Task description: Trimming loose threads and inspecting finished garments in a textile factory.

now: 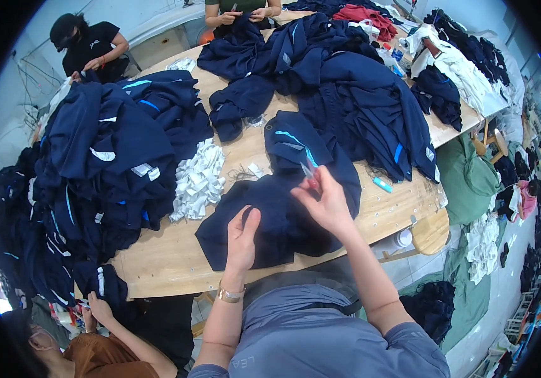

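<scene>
A dark navy garment lies spread on the wooden table in front of me, with a light blue strip on its far part. My left hand is at its near left side, thumb and fingers closed on a fold of the cloth. Over its right part, my right hand is closed around small thread snips. Their pointed metal blades stick up past my fingers, and a bit of red handle shows. The blades appear apart from the cloth.
A big heap of navy garments covers the table's left, beside white fabric pieces. More navy garments lie at the far right. A light blue marker-like item and a wooden stool are to my right. Three co-workers handle cloth nearby.
</scene>
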Motion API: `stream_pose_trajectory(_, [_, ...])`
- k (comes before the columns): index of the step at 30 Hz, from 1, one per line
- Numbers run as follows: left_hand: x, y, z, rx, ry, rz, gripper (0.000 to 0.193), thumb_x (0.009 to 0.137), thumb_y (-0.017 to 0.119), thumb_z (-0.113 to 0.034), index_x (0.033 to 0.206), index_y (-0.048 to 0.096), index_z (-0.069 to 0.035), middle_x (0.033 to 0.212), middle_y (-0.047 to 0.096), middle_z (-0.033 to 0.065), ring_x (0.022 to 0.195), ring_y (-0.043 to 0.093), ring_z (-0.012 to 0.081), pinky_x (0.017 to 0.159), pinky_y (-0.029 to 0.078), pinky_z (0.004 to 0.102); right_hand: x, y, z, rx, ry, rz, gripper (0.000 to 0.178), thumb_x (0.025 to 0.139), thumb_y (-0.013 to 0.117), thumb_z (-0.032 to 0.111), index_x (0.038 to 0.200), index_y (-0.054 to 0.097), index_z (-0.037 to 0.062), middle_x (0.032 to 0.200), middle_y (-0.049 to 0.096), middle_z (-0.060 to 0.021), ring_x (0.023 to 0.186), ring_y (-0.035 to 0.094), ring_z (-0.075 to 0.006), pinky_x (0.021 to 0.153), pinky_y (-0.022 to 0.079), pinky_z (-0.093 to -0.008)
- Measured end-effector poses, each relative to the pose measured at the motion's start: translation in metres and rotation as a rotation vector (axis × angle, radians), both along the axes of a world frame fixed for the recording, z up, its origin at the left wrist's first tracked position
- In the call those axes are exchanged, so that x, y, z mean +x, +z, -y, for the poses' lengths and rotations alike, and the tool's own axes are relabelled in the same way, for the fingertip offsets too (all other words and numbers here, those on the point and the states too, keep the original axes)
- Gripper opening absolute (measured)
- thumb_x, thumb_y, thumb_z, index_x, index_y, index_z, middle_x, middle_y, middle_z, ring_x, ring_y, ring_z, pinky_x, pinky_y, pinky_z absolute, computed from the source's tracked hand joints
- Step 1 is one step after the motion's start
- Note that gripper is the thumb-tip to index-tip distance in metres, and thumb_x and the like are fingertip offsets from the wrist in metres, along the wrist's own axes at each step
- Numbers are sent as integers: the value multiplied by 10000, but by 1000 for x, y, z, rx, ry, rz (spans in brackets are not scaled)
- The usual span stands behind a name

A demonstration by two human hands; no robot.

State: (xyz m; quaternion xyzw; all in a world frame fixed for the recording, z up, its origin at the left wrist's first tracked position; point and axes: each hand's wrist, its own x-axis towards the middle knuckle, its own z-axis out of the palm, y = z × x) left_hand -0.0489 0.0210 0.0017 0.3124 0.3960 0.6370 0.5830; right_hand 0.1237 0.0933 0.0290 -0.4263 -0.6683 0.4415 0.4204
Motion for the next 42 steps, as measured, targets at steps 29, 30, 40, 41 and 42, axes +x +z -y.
stream_pose_trajectory(29, [11,26,3,161,180,-680,240,802,583,-5,1042,567,-12,961,618,70,872,585,139,814,446,260,8,18,41,-428,318,-473,332,815,659,81,765,331,94,656,479,7,549,431,-34,479,351,-188])
stream_pose_trajectory(30, [13,28,4,153,183,-693,273,792,592,-3,1062,561,-15,964,623,74,857,601,142,790,460,261,5,12,35,-213,217,-278,323,818,665,104,779,345,79,648,476,4,549,420,-42,480,348,-198])
stream_pose_trajectory(40, [19,30,9,199,197,-862,408,749,619,14,1135,505,-52,788,648,114,707,650,170,628,482,250,-19,12,36,435,38,322,167,753,582,32,858,452,28,714,548,-103,603,579,-283,500,436,-327])
stream_pose_trajectory(41, [20,30,9,203,193,-849,422,748,616,20,1146,498,-56,780,647,114,703,647,168,626,480,248,-19,11,36,436,39,323,167,753,582,32,858,452,28,714,548,-103,603,579,-283,500,436,-327])
stream_pose_trajectory(42, [20,30,9,204,194,-847,422,748,616,20,1146,498,-56,780,647,114,703,647,168,626,480,248,-19,8,36,509,38,387,175,729,589,28,849,462,38,714,541,-99,594,579,-272,500,442,-330])
